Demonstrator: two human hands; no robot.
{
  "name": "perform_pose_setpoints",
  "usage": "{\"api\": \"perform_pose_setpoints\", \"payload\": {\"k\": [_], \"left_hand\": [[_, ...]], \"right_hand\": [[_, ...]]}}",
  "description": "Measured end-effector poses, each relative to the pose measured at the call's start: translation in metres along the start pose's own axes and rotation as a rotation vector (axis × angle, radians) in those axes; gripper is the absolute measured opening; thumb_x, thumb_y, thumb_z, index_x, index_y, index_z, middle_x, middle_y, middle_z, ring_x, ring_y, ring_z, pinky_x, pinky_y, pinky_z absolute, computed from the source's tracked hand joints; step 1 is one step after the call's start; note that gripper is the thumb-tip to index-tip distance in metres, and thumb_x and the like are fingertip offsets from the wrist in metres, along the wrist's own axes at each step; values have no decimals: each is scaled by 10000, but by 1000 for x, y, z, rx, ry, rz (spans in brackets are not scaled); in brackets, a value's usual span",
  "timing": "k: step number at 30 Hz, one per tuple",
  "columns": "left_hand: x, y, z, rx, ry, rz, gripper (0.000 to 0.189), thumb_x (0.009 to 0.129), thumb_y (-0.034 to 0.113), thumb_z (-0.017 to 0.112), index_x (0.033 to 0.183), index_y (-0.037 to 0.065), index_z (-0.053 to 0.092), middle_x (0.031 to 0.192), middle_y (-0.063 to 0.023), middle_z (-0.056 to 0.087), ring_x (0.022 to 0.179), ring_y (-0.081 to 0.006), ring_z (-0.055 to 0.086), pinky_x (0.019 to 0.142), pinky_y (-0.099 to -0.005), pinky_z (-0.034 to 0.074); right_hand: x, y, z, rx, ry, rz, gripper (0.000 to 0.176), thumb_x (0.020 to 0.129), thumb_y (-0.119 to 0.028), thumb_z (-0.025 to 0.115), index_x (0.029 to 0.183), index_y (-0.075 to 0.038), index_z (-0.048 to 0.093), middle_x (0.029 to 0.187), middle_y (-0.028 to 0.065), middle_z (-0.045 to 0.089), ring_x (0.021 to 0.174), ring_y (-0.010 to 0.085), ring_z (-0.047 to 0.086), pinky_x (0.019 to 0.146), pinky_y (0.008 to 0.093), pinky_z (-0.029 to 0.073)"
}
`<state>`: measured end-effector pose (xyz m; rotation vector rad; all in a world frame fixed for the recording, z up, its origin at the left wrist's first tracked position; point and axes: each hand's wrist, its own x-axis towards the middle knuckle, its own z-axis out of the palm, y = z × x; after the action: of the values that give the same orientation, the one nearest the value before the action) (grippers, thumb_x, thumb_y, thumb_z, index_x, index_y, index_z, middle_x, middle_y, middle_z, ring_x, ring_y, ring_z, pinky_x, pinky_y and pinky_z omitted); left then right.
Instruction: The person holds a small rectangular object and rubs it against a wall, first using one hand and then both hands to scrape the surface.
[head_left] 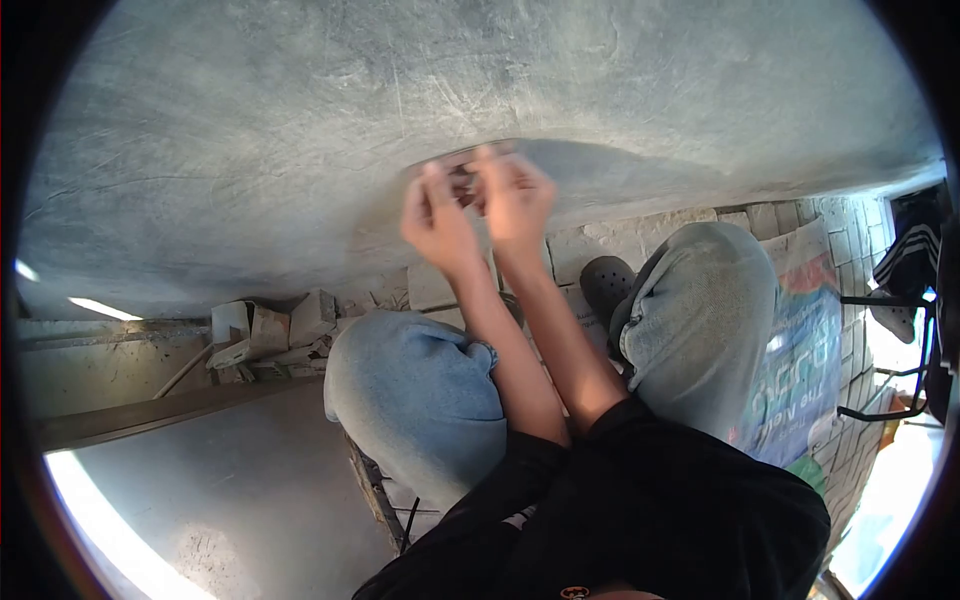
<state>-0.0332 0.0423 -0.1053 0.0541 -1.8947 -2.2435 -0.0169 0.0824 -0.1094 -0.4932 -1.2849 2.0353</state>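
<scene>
Both of my hands are up against a large grey, scratched surface (300, 120). Between them is a thin, flat strip (462, 156), its long edge lying along the surface. My left hand (438, 220) is closed on the strip's left part, fingers curled. Closed too, my right hand (515, 200) pinches it farther right, with fingertips near the top edge. Motion smears the fingers a little, and they hide much of the strip, so I cannot tell its exact kind.
My bent knees in jeans (415, 390) flank my forearms. Broken blocks (270, 330) lie at the left, above a grey panel (270, 480). On the brick paving at the right are a printed banner (800, 370) and a black metal frame (920, 360). A dark clog (605, 285) shows below.
</scene>
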Motion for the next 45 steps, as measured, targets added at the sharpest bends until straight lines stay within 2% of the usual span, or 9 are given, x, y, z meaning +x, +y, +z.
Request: {"api": "perform_pose_setpoints", "payload": {"k": [2,6,9,14,23,27,34,38,45], "left_hand": [[-10,-4,12,35,-104,-10,232,876,198,552,787,-7,618,689,-52,615,600,-104,566,502,-214,448],[-3,-4,10,2,-162,29,233,883,183,536,798,-15,624,694,-60,617,608,-117,584,501,-212,455],[5,5,-10,-157,179,17,246,890,178,527,737,-1,598,616,-29,578,522,-67,508,487,-204,410],[-12,-1,21,30,-273,-102,260,890,205,526,735,10,598,628,-37,588,515,-65,522,433,-184,405],[-10,-7,16,-100,98,72,237,879,169,541,719,5,601,626,-32,587,518,-76,519,464,-202,407],[-51,-39,70,-166,-285,11,231,880,148,536,704,9,594,615,-21,577,531,-69,513,475,-197,405],[-49,-23,60,-161,55,-54,215,890,159,517,780,-13,585,602,-48,579,543,-75,543,471,-202,421],[-69,-32,90,-99,-223,133,245,887,166,522,723,-6,583,598,-52,580,542,-88,537,471,-217,418],[-61,-26,76,-115,-43,-16,233,875,136,534,703,-12,589,595,-47,581,564,-78,544,495,-235,433]], "right_hand": [[7,-11,-21,159,307,-14,235,846,-156,580,702,29,598,575,44,571,456,70,499,392,215,395],[4,-9,-7,168,305,-70,228,839,-148,588,696,30,596,551,37,558,441,71,491,393,221,392],[-7,-2,13,9,-130,79,252,841,-161,588,645,-3,571,532,21,537,439,66,476,394,212,380],[19,1,-41,98,278,-79,256,842,-176,591,633,-31,565,539,19,541,495,55,501,414,203,383],[5,2,-10,-104,1,-64,218,862,-169,556,706,-19,579,619,44,585,525,85,549,435,224,435],[30,-27,-72,189,471,6,210,838,-164,590,677,-30,578,612,28,578,497,80,545,436,224,418],[19,-20,-64,-45,121,-58,246,851,-197,573,675,-26,578,553,17,534,469,48,472,422,200,373],[39,-31,-94,66,505,-29,221,839,-189,594,702,-16,597,567,16,545,472,52,481,427,194,374],[32,-16,-86,72,261,-101,196,834,-173,601,694,-37,592,533,-30,475,439,34,387,400,181,270]]}}
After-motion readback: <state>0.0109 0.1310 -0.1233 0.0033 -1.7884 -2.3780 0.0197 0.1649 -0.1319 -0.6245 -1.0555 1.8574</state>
